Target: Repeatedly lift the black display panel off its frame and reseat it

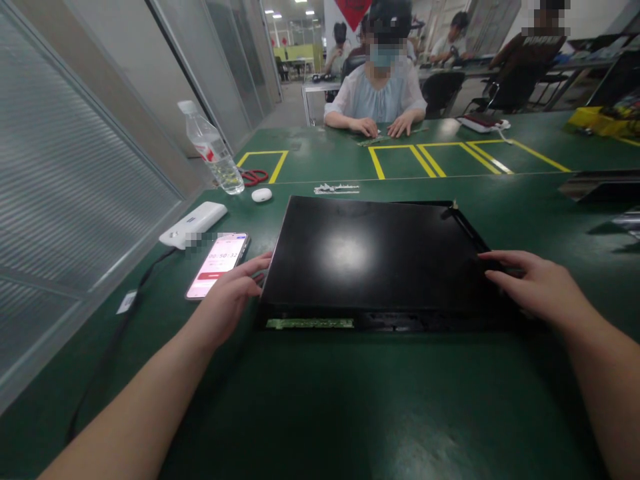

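Note:
A large black flat panel (370, 253) lies on the green table in front of me, with a narrow green circuit strip (310, 323) showing along its near edge. My left hand (233, 297) rests at the panel's left edge, fingers stretched out and touching it. My right hand (537, 287) lies at the panel's right near corner, fingers extended flat on its frame. Neither hand is wrapped round anything.
A phone with a lit timer screen (219, 265) lies left of the panel, beside a white power bank (193, 225) with a cable. Behind stand a water bottle (213, 148), red scissors (254, 177), a white earbud case (261, 195) and small white parts (336, 189). A person sits across the table.

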Action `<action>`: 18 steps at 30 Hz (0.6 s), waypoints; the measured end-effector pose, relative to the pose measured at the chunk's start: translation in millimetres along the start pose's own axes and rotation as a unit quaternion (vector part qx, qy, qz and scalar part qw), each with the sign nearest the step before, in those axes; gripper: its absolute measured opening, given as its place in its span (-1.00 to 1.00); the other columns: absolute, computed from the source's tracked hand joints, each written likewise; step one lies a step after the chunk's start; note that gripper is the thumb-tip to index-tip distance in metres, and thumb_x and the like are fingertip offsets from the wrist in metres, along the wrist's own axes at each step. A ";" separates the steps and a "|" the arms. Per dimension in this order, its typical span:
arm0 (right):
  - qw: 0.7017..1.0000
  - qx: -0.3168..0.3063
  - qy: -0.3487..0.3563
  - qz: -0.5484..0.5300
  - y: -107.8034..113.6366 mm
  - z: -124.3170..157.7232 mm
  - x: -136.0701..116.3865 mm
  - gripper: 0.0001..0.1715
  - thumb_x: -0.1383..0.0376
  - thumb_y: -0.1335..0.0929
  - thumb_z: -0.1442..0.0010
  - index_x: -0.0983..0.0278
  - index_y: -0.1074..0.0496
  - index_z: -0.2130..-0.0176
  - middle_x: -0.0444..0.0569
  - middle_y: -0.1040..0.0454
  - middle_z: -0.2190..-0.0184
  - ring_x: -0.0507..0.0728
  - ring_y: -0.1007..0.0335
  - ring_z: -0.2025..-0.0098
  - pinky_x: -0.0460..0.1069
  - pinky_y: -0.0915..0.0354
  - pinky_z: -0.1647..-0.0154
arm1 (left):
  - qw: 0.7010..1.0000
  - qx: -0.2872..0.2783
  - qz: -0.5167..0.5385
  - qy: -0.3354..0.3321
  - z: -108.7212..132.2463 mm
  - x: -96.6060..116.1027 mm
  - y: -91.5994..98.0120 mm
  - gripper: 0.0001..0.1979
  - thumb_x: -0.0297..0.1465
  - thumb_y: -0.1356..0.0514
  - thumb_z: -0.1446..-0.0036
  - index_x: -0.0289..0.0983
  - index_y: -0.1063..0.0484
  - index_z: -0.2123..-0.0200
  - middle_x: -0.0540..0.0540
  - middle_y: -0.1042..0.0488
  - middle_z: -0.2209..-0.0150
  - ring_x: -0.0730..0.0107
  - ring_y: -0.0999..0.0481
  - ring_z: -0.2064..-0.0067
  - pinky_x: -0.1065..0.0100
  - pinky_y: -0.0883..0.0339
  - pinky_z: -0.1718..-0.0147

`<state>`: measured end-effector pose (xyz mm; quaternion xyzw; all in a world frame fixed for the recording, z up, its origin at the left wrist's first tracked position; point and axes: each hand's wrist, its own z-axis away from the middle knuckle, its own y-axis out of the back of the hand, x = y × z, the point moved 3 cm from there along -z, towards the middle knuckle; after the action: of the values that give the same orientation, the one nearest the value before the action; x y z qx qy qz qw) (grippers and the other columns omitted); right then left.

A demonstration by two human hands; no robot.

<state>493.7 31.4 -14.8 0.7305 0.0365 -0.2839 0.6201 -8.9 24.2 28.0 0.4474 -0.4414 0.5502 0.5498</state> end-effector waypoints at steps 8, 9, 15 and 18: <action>1.000 -0.011 0.015 -0.009 -1.4 -1.2 1.9 -0.45 0.01 -0.38 0.06 0.05 -0.65 0.07 -0.03 -0.64 0.15 0.22 -0.55 0.34 0.16 -0.45 0.22 | 0.993 -0.070 0.046 -0.086 9.6 2.5 -0.6 -0.53 -0.34 -0.43 0.03 -0.21 -0.70 -0.03 -0.21 -0.66 -0.11 -0.29 -0.43 -0.31 -0.06 -0.29 -0.28; 1.000 -0.016 0.007 -0.007 -1.4 -1.3 2.3 -0.44 0.00 -0.38 0.05 0.06 -0.64 0.06 -0.02 -0.64 0.16 0.22 -0.55 0.33 0.16 -0.45 0.22 | 0.992 -0.068 0.053 -0.094 10.7 2.4 -0.4 -0.52 -0.36 -0.44 0.03 -0.20 -0.69 -0.04 -0.21 -0.65 -0.12 -0.27 -0.43 -0.32 -0.05 -0.30 -0.28; 1.000 -0.003 0.009 -0.015 -0.8 -2.0 3.0 -0.44 0.00 -0.41 0.07 0.07 -0.65 0.07 -0.01 -0.65 0.11 0.26 -0.58 0.24 0.20 -0.46 0.09 | 0.988 -0.060 0.087 -0.114 15.9 6.2 -5.0 -0.53 -0.40 -0.44 0.04 -0.18 -0.70 -0.02 -0.18 -0.62 -0.16 -0.25 -0.38 -0.36 -0.05 -0.32 -0.28; 1.000 0.006 0.010 -0.013 -1.0 -3.6 5.7 -0.43 -0.03 -0.42 0.06 0.08 -0.65 0.06 0.00 -0.65 0.14 0.26 -0.57 0.26 0.20 -0.46 0.09 | 0.988 -0.063 0.102 -0.101 17.4 6.5 -6.5 -0.53 -0.42 -0.43 0.04 -0.18 -0.69 -0.02 -0.18 -0.61 -0.18 -0.24 -0.39 -0.36 -0.04 -0.33 -0.28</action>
<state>499.4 33.3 -18.0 0.7365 0.0508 -0.2850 0.6113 -2.3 8.6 38.0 0.4182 -0.5717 0.5264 0.4702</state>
